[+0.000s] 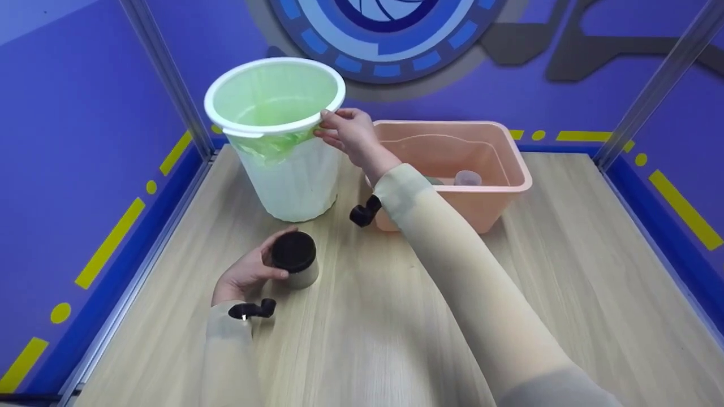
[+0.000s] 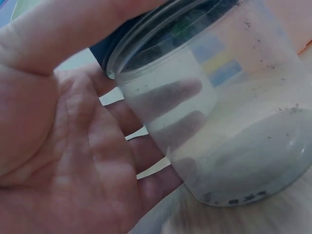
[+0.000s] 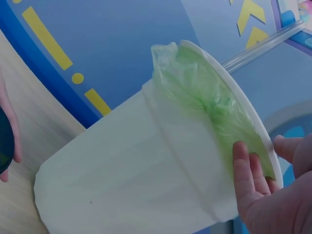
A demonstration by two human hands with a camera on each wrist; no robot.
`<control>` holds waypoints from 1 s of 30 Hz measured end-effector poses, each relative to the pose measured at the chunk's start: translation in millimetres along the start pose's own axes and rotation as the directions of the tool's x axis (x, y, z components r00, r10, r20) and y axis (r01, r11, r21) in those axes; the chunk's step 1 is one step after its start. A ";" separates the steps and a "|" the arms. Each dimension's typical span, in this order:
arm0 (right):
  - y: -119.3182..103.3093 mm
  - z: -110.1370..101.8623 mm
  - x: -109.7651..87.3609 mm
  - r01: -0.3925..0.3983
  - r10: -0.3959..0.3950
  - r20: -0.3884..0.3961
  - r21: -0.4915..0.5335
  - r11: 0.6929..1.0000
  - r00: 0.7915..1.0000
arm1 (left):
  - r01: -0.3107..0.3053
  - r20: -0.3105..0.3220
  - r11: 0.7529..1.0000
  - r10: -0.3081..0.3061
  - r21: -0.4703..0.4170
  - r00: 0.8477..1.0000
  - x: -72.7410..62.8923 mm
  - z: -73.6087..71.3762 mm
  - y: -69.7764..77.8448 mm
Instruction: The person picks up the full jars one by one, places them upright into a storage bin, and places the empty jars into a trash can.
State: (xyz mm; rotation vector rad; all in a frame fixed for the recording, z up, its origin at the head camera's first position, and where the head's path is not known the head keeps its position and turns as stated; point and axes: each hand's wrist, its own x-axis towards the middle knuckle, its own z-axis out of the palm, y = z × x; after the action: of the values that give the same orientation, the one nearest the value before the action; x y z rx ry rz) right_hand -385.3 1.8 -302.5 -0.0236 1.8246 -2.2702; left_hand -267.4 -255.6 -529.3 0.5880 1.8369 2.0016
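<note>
My left hand [image 1: 246, 274] grips a clear plastic jar [image 1: 305, 277] with a black lid [image 1: 294, 251], low over the table. Through the jar wall [image 2: 253, 117] in the left wrist view, fingers show behind it, and dark specks dot its inside. A white trash bin [image 1: 297, 189] stands at the back left, lined with a green plastic bag [image 1: 271, 147] folded over its outside. At the bin's right side my right hand [image 1: 353, 135] pinches the rim; in the right wrist view the thumb is on the rim's far side, with fingers [image 3: 243, 175] against the bag.
A pink plastic tub [image 1: 481, 209] sits right of the bin, with a small translucent cup [image 1: 468, 178] inside. Blue printed panels [image 1: 85, 113] enclose the wooden table [image 1: 362, 339] at the left, back and right. My right forearm crosses in front of the tub.
</note>
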 end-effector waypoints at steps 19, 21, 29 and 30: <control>-6.8 1.0 8.3 -0.044 0.044 0.003 0.114 0.992 0.999 | -0.105 -0.215 0.994 0.095 -0.036 0.972 -8.6 3.9 36.3; -6.5 0.5 8.8 -0.048 0.048 0.000 0.118 0.992 0.999 | -0.134 -0.249 0.990 0.116 -0.054 0.962 -10.6 6.7 50.3; -5.6 0.4 9.7 -0.047 0.048 -0.007 0.127 0.991 0.999 | -0.303 -0.288 0.951 0.273 -0.067 0.918 -17.4 25.6 121.1; -5.5 0.6 9.7 -0.047 0.048 -0.007 0.124 0.991 0.999 | -0.331 -0.302 0.940 0.294 -0.078 0.907 -17.6 29.6 131.0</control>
State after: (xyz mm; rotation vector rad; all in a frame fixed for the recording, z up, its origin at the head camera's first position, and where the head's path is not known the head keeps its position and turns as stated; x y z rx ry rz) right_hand -395.6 0.4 -298.3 0.0508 1.6668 -2.3497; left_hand -234.8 -251.6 -397.9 0.6140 1.8468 2.5142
